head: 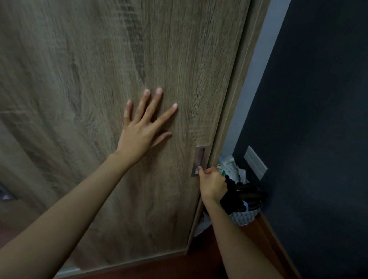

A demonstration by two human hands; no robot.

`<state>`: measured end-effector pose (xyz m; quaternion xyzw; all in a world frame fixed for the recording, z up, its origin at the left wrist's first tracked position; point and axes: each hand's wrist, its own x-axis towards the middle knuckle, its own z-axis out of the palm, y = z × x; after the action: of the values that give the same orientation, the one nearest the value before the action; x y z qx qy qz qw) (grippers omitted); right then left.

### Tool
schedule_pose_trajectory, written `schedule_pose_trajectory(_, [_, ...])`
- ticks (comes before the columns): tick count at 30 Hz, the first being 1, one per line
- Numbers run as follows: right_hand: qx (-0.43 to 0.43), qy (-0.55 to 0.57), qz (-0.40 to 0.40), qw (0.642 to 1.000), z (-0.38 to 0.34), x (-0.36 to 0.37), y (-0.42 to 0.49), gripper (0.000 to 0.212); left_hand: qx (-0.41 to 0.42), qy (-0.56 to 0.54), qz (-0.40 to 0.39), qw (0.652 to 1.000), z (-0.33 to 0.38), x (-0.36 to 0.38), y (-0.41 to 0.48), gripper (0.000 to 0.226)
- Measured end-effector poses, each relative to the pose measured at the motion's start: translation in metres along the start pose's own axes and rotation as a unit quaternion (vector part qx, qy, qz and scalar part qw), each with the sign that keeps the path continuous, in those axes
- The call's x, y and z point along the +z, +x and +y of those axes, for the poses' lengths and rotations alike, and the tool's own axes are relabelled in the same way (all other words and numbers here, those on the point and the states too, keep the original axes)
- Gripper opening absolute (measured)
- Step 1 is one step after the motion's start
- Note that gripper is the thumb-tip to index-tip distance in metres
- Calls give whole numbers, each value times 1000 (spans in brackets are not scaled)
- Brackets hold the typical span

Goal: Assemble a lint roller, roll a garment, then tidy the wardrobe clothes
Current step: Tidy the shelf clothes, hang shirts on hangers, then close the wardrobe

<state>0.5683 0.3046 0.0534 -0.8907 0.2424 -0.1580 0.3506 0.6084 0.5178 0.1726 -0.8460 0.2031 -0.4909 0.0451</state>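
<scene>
Bracing wardrobe door [95, 60]: left hand [143, 132] flat, fingers spread on panel. Right hand [211, 181], at its 4 o'clock, grips door edge, thumb at recessed handle [200, 157]. Handle axis 12–6; right hand nearer.

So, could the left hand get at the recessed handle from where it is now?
Probably yes. The left hand lies flat on the door, up and left of the recessed handle, bare panel between. The right hand sits at the handle's lower end, though.

Both bare arms reach forward; left hand [143, 132] lies flat, fingers spread wide; right hand [212, 181] curled, thumb extended, fingertips hidden
</scene>
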Motion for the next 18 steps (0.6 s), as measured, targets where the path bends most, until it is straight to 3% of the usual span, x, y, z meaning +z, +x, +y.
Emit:
schedule_pose_trajectory(12, [-6,-3,-19,1000,4,-1,5,33,11,13,-5,1000,4,4,0,69])
schedule_pose_trajectory(18, [-13,-9,-28,999,2,-5,6,36,27,0,-44,999,0,-11,2,65])
